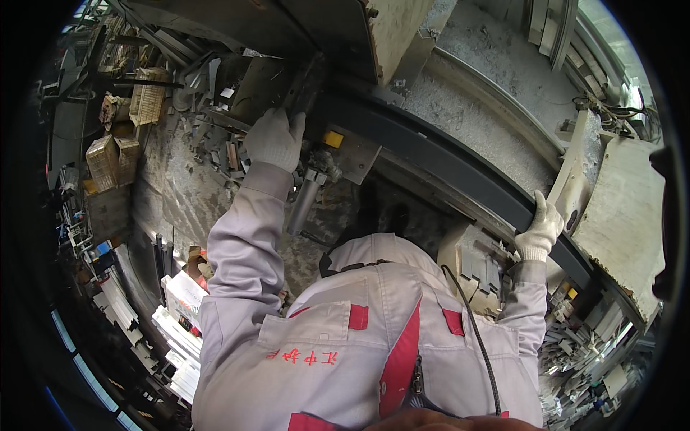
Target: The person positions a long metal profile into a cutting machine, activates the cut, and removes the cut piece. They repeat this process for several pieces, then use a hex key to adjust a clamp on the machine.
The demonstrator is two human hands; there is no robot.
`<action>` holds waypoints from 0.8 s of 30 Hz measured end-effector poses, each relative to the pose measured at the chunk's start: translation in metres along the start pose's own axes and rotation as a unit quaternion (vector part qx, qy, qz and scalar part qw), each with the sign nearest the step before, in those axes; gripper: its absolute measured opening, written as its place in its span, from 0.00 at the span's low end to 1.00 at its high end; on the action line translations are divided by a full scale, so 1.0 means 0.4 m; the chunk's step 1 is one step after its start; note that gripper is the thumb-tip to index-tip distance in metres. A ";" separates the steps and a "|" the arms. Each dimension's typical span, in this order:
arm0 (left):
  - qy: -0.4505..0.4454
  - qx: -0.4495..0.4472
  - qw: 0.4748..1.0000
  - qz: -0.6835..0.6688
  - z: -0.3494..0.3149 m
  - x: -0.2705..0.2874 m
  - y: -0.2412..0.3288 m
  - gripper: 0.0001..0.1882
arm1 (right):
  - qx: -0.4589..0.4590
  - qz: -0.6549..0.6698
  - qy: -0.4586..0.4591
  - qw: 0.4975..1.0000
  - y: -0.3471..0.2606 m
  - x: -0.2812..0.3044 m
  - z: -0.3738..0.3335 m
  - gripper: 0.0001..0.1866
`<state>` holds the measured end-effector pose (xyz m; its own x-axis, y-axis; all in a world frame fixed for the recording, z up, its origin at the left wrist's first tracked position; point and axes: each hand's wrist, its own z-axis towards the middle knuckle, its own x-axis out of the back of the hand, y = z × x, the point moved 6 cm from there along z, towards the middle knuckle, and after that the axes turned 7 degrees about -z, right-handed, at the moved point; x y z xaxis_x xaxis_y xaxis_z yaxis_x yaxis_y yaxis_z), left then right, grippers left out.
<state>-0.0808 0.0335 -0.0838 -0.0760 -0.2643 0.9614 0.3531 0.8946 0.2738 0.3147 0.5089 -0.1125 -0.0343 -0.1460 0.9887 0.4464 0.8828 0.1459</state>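
Observation:
A long dark grey metal profile [460, 153] lies across the machine in front of me, running from upper middle down to the right. My right hand [540, 228], in a white knit glove, is closed round it toward its right part, thumb pointing up. At its left end, my left hand [274, 140], gloved too, grips the dark metal with thumb and fingers. The left fingertips are partly hidden in shadow. Just right of that hand are a yellow block [333, 138] and a silver cylinder [307, 200] below it.
A big metal housing [392, 36] stands over the profile's left part. Beyond lies a dusty grey machine bed [496, 100]. Offcuts [233, 154] are heaped left of my left hand, with wire baskets [108, 161] farther left. More metal pieces [481, 266] lie below the profile.

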 end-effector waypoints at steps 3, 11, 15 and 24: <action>0.001 0.000 1.000 -0.004 0.001 -0.002 -0.003 0.24 | 0.001 -0.001 0.000 1.000 0.003 0.000 0.000 0.62; -0.027 0.030 0.999 0.003 0.005 0.002 -0.001 0.23 | -0.010 0.006 0.005 1.000 -0.004 0.006 -0.001 0.59; -0.045 0.050 0.998 0.012 0.003 0.005 0.003 0.26 | -0.021 0.001 0.004 1.000 -0.001 0.002 -0.003 0.58; -0.043 0.032 0.998 0.008 0.005 0.009 0.003 0.27 | -0.044 -0.002 -0.008 0.999 0.004 -0.008 -0.007 0.58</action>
<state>-0.0823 0.0344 -0.0800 -0.1525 -0.2201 0.9635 0.2940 0.9207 0.2568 0.3182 0.5097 -0.1156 -0.0502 -0.1426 0.9885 0.5225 0.8397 0.1477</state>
